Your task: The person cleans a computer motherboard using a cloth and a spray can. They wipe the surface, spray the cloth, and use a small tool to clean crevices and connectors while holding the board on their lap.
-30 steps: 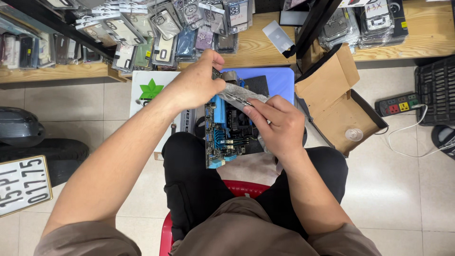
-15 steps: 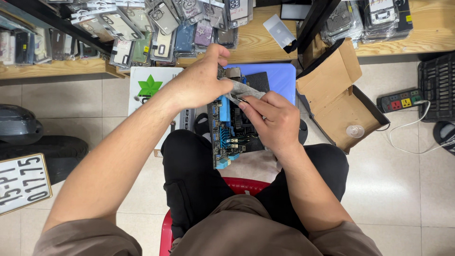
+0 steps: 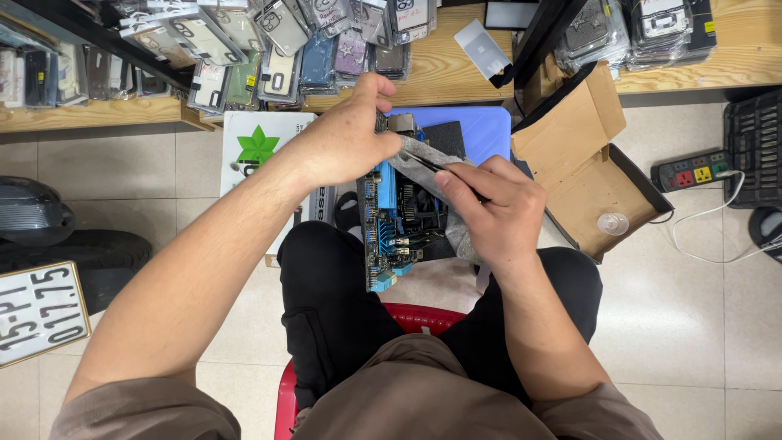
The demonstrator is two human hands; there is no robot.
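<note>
A computer circuit board [image 3: 397, 231] with blue slots rests on my knees, its long side running away from me. My left hand [image 3: 346, 140] grips the board's far end, thumb and fingers closed around the edge. My right hand [image 3: 493, 208] is closed on a grey cloth [image 3: 423, 160] and a thin dark tool, pressing them onto the board's upper right part. The two hands are almost touching. I sit on a red stool [image 3: 407, 319] in black trousers.
A wooden shelf [image 3: 444, 69] ahead carries several packaged phone cases [image 3: 269, 37]. A blue box [image 3: 485, 130] lies under the board. An open cardboard box [image 3: 590, 167] stands at right, a power strip [image 3: 692, 173] beyond it. A white carton [image 3: 261, 147] and a tyre [image 3: 73, 253] lie left.
Both hands and the board have shifted slightly away from me. My right hand has slid the cloth a little across the board; my left hand's grip is unchanged.
</note>
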